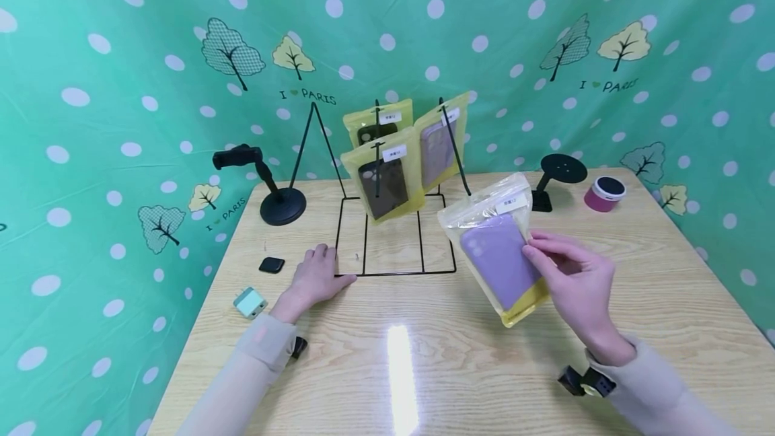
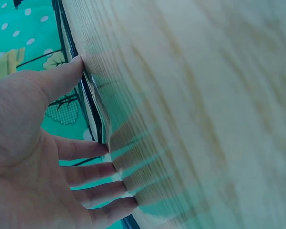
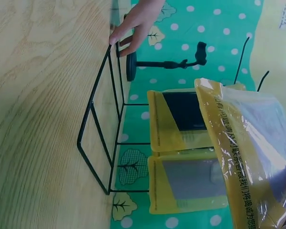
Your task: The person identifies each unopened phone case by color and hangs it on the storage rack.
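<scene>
My right hand point(image 1: 575, 278) pinches the right edge of a zip bag holding a purple phone case point(image 1: 498, 258). The bag tilts above the table, right of the black wire display rack point(image 1: 402, 274); its yellow lower part point(image 3: 231, 167) shows printed text in the right wrist view. My left hand point(image 1: 315, 276) rests at the rack's front left corner, thumb and fingers extended against the wire and tabletop. On the rack's prongs hang a bagged black phone case point(image 1: 384, 184), another dark one point(image 1: 377, 132) behind it, and a bagged purple one point(image 1: 437, 147).
Left of the rack are a black phone stand point(image 1: 282, 206), a small black item point(image 1: 272, 265) and a light blue charger plug point(image 1: 250, 303). A round-topped black stand point(image 1: 563, 168) and a pink cylinder point(image 1: 604, 195) stand back right. A dotted green cloth point(image 1: 387, 73) hangs behind.
</scene>
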Motion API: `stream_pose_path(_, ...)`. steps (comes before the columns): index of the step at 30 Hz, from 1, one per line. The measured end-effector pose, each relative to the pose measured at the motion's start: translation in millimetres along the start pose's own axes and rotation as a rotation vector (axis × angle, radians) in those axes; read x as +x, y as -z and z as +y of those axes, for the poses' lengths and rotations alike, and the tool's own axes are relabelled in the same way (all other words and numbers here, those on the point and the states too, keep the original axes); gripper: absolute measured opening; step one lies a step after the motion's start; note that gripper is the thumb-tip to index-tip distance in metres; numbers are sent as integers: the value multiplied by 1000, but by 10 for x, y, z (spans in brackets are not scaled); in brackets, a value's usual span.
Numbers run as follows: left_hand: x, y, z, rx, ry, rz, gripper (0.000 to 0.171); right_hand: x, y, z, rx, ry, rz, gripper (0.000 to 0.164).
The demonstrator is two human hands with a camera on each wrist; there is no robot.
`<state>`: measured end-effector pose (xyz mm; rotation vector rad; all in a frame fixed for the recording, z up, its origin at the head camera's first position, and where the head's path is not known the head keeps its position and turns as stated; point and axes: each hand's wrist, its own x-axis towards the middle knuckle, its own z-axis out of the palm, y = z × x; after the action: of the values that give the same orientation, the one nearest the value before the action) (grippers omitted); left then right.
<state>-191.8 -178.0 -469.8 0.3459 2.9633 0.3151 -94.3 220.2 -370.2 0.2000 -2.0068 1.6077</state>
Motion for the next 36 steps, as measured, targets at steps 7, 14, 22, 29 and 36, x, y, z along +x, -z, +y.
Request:
stream_pose_path(7,0,1,-6,-3,-2,-9,80,-63,-12,-22,34,-2,-23,21)
stream_pose_path(14,3,-1,-18,2,-1,-7,81,-28,-30,-49,65,64,-19,21)
stream_pose_path(22,4,-10,-12,1,-2,-6,80,18,-85,-58,52,18,-13,19)
stream_pose_path(29,6,-21,-12,9,-2,-8,81,54,-168,44,110,-1,-1,18)
stream_pose_path(36,1,-8,-10,11,-6,-6,80,105,-313,183,135,2,9,21)
